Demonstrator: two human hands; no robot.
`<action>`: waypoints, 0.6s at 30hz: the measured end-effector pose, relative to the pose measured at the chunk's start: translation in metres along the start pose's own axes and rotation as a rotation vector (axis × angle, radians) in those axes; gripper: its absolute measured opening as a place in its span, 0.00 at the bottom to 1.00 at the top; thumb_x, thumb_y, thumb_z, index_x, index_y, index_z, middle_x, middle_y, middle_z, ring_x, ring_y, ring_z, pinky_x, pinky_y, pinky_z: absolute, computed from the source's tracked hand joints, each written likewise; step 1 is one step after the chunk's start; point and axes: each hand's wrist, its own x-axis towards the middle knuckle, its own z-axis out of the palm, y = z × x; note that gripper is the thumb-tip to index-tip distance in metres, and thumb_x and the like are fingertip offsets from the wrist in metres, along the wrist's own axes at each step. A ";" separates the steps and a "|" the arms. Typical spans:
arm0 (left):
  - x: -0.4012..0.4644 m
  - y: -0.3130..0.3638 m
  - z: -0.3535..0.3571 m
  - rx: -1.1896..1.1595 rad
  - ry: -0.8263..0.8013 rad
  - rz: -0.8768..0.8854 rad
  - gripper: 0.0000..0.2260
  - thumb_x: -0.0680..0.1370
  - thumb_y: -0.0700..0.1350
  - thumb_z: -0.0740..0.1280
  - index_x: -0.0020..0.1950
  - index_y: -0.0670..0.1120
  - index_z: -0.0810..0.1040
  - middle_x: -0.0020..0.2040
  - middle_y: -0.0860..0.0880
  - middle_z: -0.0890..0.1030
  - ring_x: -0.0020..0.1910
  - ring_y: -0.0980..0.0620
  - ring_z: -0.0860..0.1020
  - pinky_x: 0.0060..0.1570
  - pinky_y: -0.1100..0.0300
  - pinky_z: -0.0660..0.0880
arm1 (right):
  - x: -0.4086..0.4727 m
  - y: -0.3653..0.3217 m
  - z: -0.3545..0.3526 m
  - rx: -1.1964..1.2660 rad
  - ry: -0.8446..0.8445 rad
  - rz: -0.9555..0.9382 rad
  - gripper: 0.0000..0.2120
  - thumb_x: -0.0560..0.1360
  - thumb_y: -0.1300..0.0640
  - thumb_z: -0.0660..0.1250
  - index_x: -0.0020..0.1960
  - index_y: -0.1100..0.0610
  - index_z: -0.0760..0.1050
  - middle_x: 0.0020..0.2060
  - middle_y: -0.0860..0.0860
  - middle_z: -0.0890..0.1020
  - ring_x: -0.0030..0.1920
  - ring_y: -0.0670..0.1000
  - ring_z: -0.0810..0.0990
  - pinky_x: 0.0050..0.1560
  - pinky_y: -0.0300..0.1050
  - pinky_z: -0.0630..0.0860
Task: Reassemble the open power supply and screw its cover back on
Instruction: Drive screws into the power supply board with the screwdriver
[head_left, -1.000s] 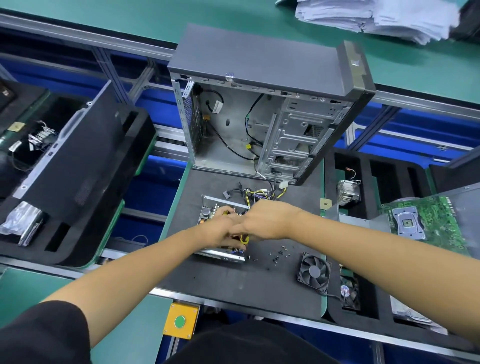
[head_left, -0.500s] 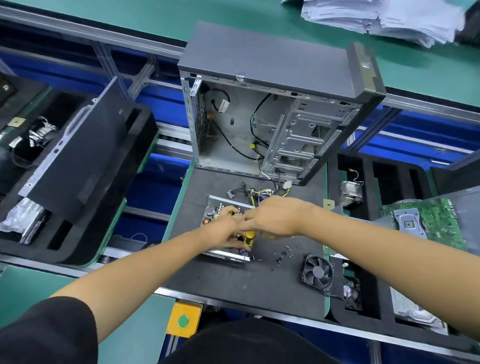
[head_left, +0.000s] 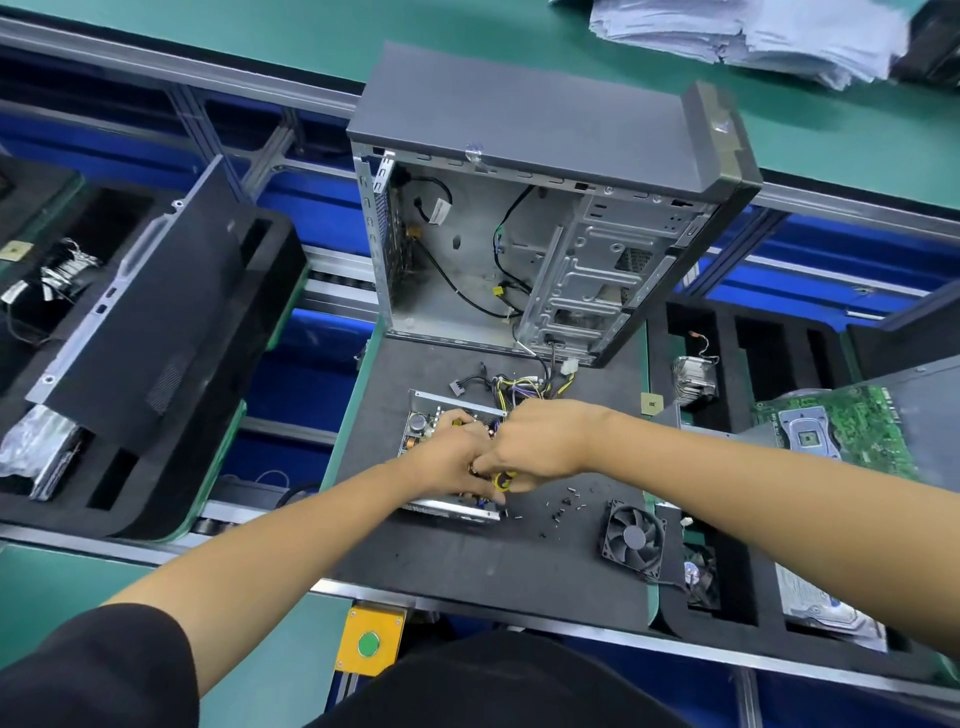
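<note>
Item: open silver metal power supply with exposed circuit board (head_left: 434, 431). Location: flat on the dark grey worktop mat (head_left: 467, 561), just in front of the upright open grey computer case (head_left: 545, 218); its bundle of yellow and black cables (head_left: 511, 387) trails toward the case. Lid off, most likely so the internals stay reachable during refitting. The cover itself cannot be identified with certainty.

Item: scattered small black screws (head_left: 563, 506). Location: loose on the mat, just right of the supply, near the black square cooling fan (head_left: 632, 538). Probably laid within reach for the fastening step.

Item: left hand (head_left: 452, 457). Lies over the supply's near half, fingers curled downward onto it; judged to be steadying the unit. Whether the grip clasps a part or merely presses is not resolvable.

Item: right hand (head_left: 540, 447). Meets the left hand over the supply's right edge. Grip clenched round a yellow-and-black handled tool (head_left: 501, 480), seemingly a screwdriver; its tip is hidden.

Assessment: work is still inside the supply; the cover is not yet fitted.
</note>
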 end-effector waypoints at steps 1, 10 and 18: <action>-0.001 0.001 -0.001 -0.054 0.010 -0.031 0.20 0.64 0.65 0.80 0.38 0.51 0.78 0.41 0.52 0.77 0.54 0.62 0.69 0.67 0.56 0.55 | 0.001 -0.002 0.002 0.006 -0.002 0.033 0.07 0.77 0.48 0.65 0.51 0.51 0.73 0.28 0.47 0.62 0.30 0.59 0.70 0.31 0.46 0.62; -0.014 0.029 -0.011 -0.411 0.050 0.056 0.07 0.70 0.49 0.81 0.46 0.55 0.87 0.44 0.53 0.85 0.45 0.52 0.82 0.50 0.48 0.77 | 0.000 -0.011 0.015 -0.020 -0.073 0.238 0.21 0.81 0.42 0.57 0.44 0.58 0.76 0.34 0.56 0.78 0.36 0.60 0.77 0.32 0.46 0.62; -0.018 0.035 -0.009 -0.359 0.087 0.041 0.10 0.73 0.47 0.79 0.49 0.43 0.85 0.46 0.50 0.83 0.47 0.53 0.80 0.47 0.56 0.75 | -0.006 -0.012 0.019 -0.197 -0.111 0.120 0.17 0.81 0.42 0.57 0.58 0.54 0.73 0.43 0.53 0.82 0.38 0.58 0.80 0.36 0.48 0.70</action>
